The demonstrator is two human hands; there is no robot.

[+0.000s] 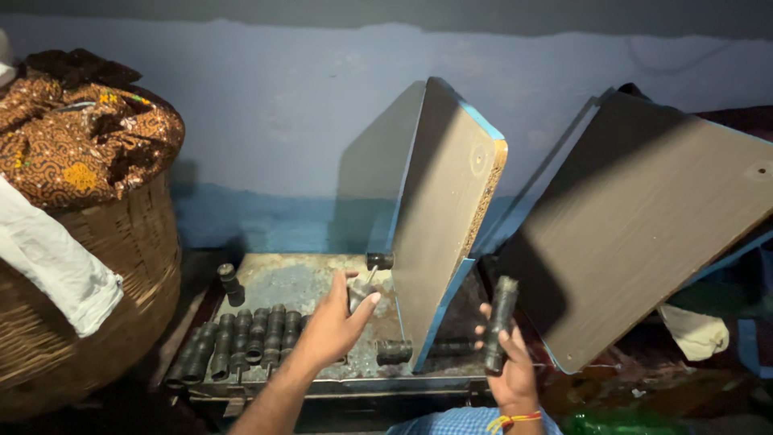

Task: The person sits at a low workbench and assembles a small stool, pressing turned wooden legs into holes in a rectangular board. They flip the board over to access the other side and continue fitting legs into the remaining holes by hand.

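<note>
1. A dark cylindrical tube (501, 322) stood upright in the right hand (509, 366), fingers closed round it, right of the upright board (443, 217).
2. The left hand (334, 326) gripped a small metal piece (360, 294), left of that board.
3. Similar tubes (241, 338) lay in a row further left.

The scene is taken in by a single camera worn on the head, looking forward and slightly downward from just behind the arms. The low metal table (298, 282) is seen from close by, at arm's reach, and the blue wall (266, 121) behind it is faced nearly square on. The left hand (334, 326) and right hand (511, 366) enter from the bottom edge. A wicker basket (97, 274) is cut off at the left border, a leaning board (644, 217) at the right.
</note>
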